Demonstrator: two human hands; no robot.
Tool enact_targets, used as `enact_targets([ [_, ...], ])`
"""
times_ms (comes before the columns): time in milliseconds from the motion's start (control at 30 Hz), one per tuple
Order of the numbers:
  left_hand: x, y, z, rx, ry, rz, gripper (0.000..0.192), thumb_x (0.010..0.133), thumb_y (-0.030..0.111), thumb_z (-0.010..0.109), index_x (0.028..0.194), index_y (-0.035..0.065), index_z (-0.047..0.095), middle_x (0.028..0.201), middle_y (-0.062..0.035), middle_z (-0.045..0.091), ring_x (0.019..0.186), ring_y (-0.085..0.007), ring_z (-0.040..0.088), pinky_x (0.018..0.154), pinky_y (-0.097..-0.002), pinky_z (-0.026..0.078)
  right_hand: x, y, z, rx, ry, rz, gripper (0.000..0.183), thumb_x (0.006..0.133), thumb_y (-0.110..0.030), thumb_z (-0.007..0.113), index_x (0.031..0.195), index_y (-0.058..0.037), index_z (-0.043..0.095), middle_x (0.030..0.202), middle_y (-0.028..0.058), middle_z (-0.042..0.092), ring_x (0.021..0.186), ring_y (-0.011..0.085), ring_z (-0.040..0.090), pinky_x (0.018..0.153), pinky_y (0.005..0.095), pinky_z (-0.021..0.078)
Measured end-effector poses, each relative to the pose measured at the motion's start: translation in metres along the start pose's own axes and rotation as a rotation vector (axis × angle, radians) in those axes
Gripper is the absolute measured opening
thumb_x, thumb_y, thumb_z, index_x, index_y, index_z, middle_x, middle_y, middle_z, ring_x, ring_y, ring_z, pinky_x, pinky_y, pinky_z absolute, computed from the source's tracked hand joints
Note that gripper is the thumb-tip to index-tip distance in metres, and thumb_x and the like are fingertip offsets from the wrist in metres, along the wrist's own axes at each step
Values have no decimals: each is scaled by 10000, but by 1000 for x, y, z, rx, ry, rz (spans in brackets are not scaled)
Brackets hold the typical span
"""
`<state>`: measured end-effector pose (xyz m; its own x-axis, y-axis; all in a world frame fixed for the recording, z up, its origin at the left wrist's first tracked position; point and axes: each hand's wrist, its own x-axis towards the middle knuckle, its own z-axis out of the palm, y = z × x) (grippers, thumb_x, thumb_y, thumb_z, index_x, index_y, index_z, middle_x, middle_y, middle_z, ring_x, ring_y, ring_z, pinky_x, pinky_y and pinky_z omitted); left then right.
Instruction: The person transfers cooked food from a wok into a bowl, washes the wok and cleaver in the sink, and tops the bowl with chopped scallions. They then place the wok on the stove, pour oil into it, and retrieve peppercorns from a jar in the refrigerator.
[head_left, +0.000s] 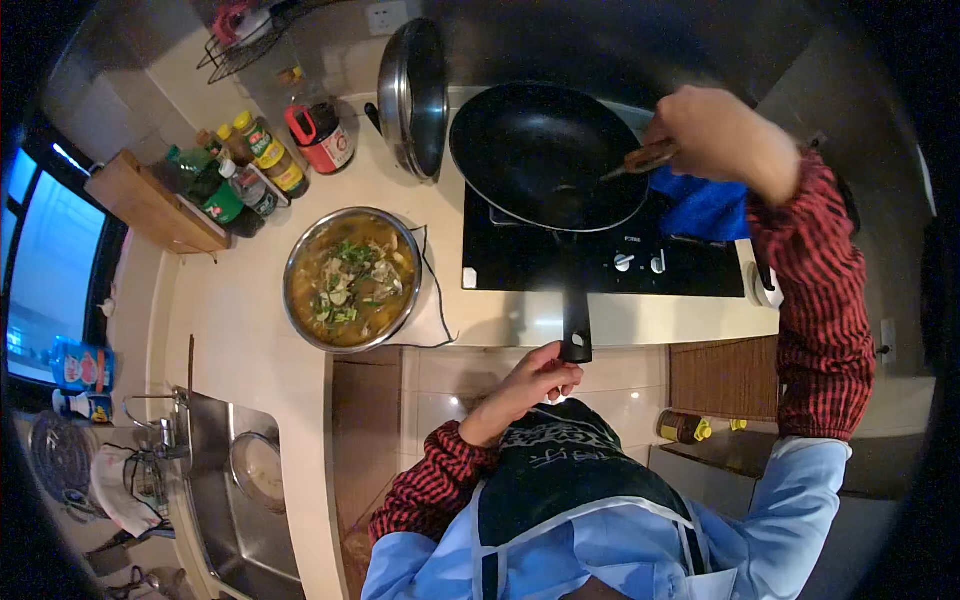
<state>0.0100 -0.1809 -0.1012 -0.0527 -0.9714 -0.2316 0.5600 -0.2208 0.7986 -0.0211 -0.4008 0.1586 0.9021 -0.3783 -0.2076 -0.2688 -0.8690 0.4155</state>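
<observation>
A black wok (547, 150) sits over the built-in hob (525, 262), with its long handle (576, 300) towards me. My left hand (532, 379) is at the handle's end, fingers curled and touching it; whether they grip it is unclear. Above the wok's right rim, my right hand (709, 139) is closed around a brown-handled utensil (651, 156). Its thin tip points down into the wok and the motion blurs it. The wok's visible inside is dark, with a faint shiny patch. Left of the hob, a metal bowl (291, 307) holds brown soup topped with chopped greens.
A wok lid (412, 105) leans against the back wall. Several sauce bottles (266, 154) and a wooden block (154, 199) line the left corner. A blue cloth (701, 206) lies right of the wok. The sink (247, 525) is at lower left.
</observation>
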Motion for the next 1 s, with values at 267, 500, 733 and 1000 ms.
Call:
enact_targets([
  [267, 5, 3, 4, 11, -62, -35, 123, 786, 160, 546, 841, 62, 498, 644, 8, 478, 549, -42, 417, 456, -171, 298, 54, 3, 96, -94, 318, 181, 123, 718, -93, 506, 730, -70, 626, 716, 124, 618, 659, 257, 619, 565, 336, 505],
  [500, 0, -2, -7, 63, -31, -8, 108, 800, 146, 540, 854, 60, 501, 680, 19, 473, 582, -42, 411, 467, -164, 292, 1, -24, 62, -2, 211, 130, 146, 730, -106, 514, 643, -71, 626, 659, 139, 606, 633, 271, 612, 540, 347, 493],
  [733, 4, -5, -2, -9, -65, 6, 107, 812, 142, 533, 860, 54, 495, 681, 16, 477, 581, -38, 426, 471, -159, 306, 29, -24, 105, -35, 366, 249, 128, 738, -86, 501, 692, -45, 613, 765, 148, 601, 666, 258, 613, 566, 342, 498],
  [1000, -2, -10, 1, 19, 29, -18, 122, 797, 155, 528, 861, 58, 492, 703, 4, 495, 591, -48, 446, 476, -176, 332, 7, -32, 114, -29, 464, 34, 151, 761, -98, 483, 826, -84, 619, 794, 86, 545, 692, 228, 579, 575, 328, 488],
])
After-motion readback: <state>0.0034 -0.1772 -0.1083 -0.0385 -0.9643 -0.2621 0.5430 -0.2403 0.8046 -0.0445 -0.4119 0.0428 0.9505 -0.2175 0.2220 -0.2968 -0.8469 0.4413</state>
